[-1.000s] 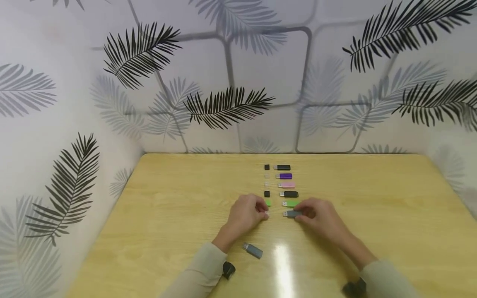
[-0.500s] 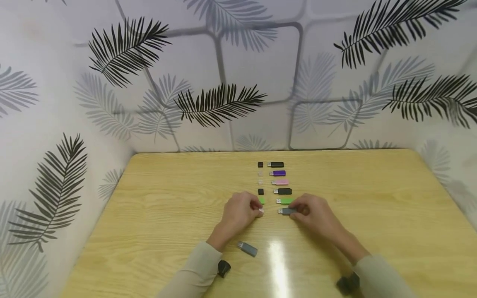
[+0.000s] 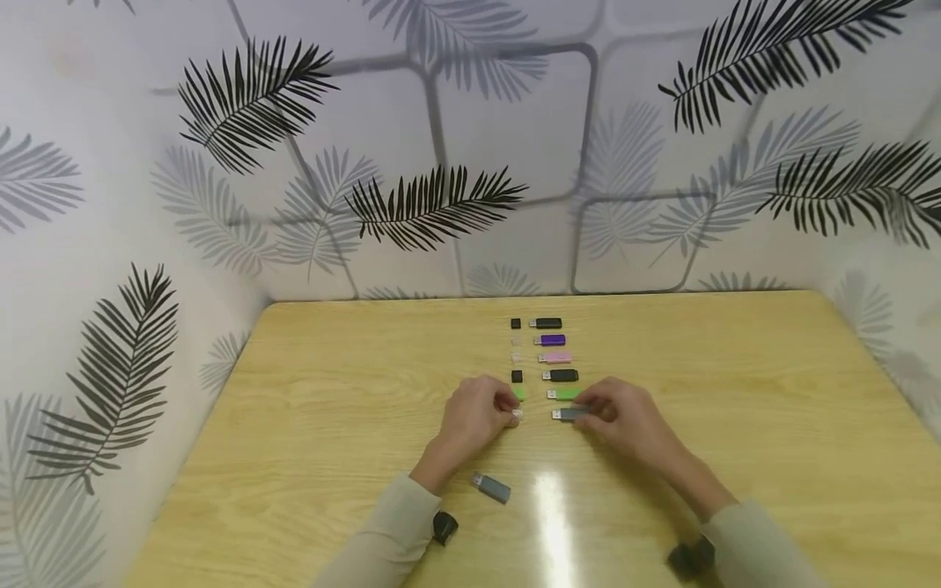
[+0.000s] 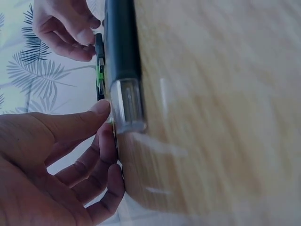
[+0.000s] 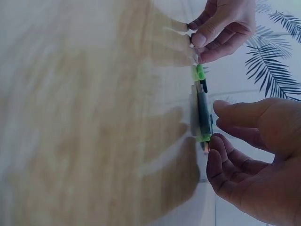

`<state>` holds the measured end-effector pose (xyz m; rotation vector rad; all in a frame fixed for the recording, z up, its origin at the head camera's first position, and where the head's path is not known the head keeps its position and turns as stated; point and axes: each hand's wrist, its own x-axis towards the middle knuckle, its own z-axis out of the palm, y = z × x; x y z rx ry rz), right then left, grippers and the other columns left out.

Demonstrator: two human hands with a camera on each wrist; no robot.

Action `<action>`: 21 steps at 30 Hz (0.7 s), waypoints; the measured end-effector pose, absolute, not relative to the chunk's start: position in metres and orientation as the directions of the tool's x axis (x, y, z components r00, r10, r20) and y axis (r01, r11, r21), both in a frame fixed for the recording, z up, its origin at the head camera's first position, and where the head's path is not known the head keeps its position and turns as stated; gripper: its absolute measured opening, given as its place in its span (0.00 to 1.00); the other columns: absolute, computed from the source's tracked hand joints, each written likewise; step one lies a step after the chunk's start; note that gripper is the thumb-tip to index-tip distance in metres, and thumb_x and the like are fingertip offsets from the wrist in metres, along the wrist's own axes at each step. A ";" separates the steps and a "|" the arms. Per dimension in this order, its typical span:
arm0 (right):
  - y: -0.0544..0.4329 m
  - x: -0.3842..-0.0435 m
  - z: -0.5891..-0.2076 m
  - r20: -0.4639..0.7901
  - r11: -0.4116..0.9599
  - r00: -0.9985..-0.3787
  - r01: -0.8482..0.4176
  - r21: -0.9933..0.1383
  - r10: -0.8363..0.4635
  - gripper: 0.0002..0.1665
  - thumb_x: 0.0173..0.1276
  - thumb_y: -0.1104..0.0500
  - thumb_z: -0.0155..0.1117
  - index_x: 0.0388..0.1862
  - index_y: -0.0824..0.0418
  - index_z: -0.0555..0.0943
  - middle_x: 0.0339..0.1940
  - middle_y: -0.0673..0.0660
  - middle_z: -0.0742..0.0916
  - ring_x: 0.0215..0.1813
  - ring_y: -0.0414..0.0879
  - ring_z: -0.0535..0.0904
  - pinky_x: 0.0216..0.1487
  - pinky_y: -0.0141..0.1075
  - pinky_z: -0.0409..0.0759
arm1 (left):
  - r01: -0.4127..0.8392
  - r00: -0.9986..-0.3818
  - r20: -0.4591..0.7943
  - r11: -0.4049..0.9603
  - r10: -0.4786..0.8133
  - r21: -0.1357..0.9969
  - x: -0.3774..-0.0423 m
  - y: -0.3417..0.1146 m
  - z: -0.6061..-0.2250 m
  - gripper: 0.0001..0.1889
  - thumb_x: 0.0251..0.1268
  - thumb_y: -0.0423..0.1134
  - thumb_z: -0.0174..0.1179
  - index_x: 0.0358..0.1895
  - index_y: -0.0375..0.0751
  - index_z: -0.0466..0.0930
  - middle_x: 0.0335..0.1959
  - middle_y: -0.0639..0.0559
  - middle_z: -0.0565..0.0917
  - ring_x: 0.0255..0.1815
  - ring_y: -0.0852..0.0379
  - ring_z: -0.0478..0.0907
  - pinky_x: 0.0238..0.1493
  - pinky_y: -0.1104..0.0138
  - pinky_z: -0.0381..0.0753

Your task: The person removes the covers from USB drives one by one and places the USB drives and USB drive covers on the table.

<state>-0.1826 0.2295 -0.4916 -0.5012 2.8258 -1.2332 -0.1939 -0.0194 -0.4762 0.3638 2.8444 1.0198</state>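
In the head view, my left hand (image 3: pixel 473 415) pinches a small clear USB cap (image 3: pixel 518 414) at the near end of a column of caps. To its right, my right hand (image 3: pixel 623 414) has thumb and fingers at the far right end of a grey USB stick (image 3: pixel 564 415), whose bare metal plug points toward the cap. A gap separates plug and cap. A green USB stick (image 3: pixel 562 394) lies just behind, its green cap (image 3: pixel 519 394) partly covered by the left fingers. Another grey USB stick (image 4: pixel 123 42) with a clear cap looms large in the left wrist view.
Further back stand two lined-up columns: black caps (image 3: pixel 517 376) and clear ones on the left, and black (image 3: pixel 563 376), pink (image 3: pixel 556 358) and purple (image 3: pixel 551 340) USB sticks on the right. The wooden table (image 3: pixel 331 392) meets a leaf-patterned wall (image 3: pixel 515 131).
The grey stick under my right fingers has shifted very slightly right against the green one. My left hand keeps its place at the clear cap. The head view has panned a little.
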 end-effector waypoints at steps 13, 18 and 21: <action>0.229 -0.174 -0.482 0.176 0.610 -0.948 -0.306 -0.731 -0.265 0.13 0.64 0.63 0.76 0.47 0.64 0.87 0.43 0.55 0.88 0.42 0.46 0.84 0.41 0.34 0.86 | 0.222 -0.951 0.031 0.608 0.309 0.762 -0.184 -0.042 -0.476 0.07 0.61 0.27 0.73 0.42 0.35 0.89 0.34 0.51 0.86 0.32 0.59 0.81 0.35 0.70 0.82; 0.229 -0.168 -0.481 0.220 0.598 -0.941 -0.334 -0.729 -0.257 0.15 0.64 0.65 0.76 0.49 0.64 0.86 0.43 0.56 0.88 0.42 0.45 0.84 0.39 0.32 0.85 | 0.227 -0.936 0.013 0.576 0.351 0.785 -0.174 -0.052 -0.473 0.08 0.61 0.29 0.73 0.43 0.34 0.89 0.33 0.53 0.86 0.33 0.58 0.81 0.36 0.70 0.82; 0.227 -0.166 -0.481 0.238 0.592 -0.939 -0.341 -0.730 -0.247 0.17 0.64 0.65 0.76 0.52 0.64 0.85 0.44 0.56 0.88 0.42 0.45 0.84 0.40 0.32 0.86 | 0.210 -0.929 -0.011 0.553 0.369 0.807 -0.168 -0.059 -0.471 0.09 0.61 0.30 0.74 0.44 0.35 0.89 0.34 0.53 0.86 0.34 0.58 0.81 0.37 0.69 0.81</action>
